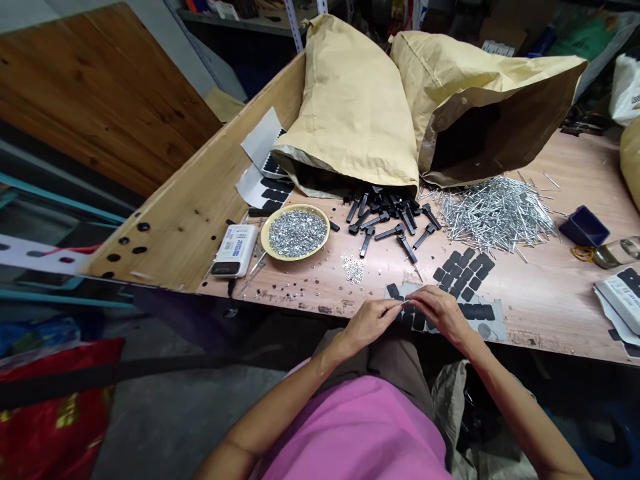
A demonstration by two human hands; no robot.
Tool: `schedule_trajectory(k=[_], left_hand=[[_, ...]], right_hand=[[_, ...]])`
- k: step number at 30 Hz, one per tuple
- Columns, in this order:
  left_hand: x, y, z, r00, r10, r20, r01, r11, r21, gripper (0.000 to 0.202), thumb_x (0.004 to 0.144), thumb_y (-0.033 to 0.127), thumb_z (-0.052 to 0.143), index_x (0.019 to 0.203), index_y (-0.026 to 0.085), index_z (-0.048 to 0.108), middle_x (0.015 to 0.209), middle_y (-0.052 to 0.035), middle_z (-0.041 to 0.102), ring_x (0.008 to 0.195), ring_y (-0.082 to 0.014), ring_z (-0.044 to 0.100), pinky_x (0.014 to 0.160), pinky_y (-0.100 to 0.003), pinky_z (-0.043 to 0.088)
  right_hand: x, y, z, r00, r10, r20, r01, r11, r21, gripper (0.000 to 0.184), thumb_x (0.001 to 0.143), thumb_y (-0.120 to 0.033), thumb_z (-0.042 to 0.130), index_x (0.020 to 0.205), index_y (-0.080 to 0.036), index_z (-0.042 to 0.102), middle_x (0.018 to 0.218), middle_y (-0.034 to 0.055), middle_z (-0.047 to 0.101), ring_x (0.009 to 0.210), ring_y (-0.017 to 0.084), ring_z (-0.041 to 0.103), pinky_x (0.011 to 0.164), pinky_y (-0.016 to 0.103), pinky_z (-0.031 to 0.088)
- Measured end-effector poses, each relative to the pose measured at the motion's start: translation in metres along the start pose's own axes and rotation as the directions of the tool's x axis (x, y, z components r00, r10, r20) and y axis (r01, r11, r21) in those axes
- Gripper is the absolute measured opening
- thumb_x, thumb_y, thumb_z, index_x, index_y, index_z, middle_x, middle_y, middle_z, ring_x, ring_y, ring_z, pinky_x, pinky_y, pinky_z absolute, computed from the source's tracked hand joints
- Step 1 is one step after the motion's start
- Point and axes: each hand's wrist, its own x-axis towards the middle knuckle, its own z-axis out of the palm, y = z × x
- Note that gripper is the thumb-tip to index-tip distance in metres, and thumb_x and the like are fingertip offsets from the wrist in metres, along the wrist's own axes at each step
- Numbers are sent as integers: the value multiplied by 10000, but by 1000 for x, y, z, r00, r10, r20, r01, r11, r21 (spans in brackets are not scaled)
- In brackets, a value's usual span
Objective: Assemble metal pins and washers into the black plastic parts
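At the table's front edge, my left hand (376, 317) and my right hand (439, 309) meet with their fingertips pinched. Between them shows a short bit of a thin metal pin (404, 303); most of it is covered by the fingers. Under the hands lies a backing sheet (493, 328) with dark rounded pads (479, 311), and more loose pads (461, 275) sit just beyond. Ahead are a small heap of washers (354, 269), scattered black plastic parts (407, 249) and a large pile of metal pins (497, 212).
A yellow bowl (267, 248) full of washers stands left, beside a white device (235, 250) with a cable. Two big paper sacks (357, 100) lie open at the back. To the right are a dark blue container (584, 227) and a glass jar (617, 253). A wooden board (200, 213) borders the left side.
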Motion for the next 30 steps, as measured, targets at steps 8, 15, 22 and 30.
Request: schedule_trajectory(k=[8,15,22,30], left_hand=[[0,-4,4,999,-25,-21,25,999,23,176,771,314,615,888,253,732,957,-65,709,964,-253,603,918,-333,420],[-2,-2,8,993,113,-22,-103,958,269,211,836,226,538,954,232,713,875,-92,682,827,-212,626,749,-276,450],[4,3,11,988,145,-59,-131,971,198,227,853,251,508,941,234,717,904,-69,707,821,-208,630,793,-295,450],[28,-16,-5,967,-54,-250,42,998,-53,241,816,307,530,861,162,717,751,-43,680,773,-180,602,658,-236,449]], right_hand=[[-9,2,12,997,-72,5,71,971,-228,388,984,-362,264,912,-208,612,754,57,587,685,166,562,641,280,474],[-9,7,15,999,-19,38,30,949,-315,501,988,-385,202,687,-207,562,636,45,544,599,151,506,586,260,406],[-1,-5,-3,968,243,-70,-240,969,52,348,926,-456,378,818,-218,607,751,23,645,643,142,594,598,250,448],[3,34,23,891,416,-182,-372,898,233,284,860,-423,466,840,-195,635,727,29,672,619,166,626,605,286,484]])
